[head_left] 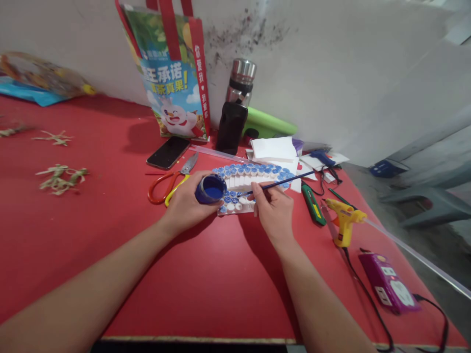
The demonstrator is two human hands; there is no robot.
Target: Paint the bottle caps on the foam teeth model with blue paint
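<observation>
Paintbrush (285,181) is clamped in the right grip (274,208), tip down by the little blue-and-white caps (243,179) on the red surface (217,279). Left grip (189,203) is wrapped around an open jar (211,189) just beside them, dark blue paint (212,187) inside. Scissors (172,184) lie near that hand.

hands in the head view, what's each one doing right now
Left hand: closed around an open jar of blue paint.
Right hand: closed on a thin brush, its tip at the small caps.
</observation>
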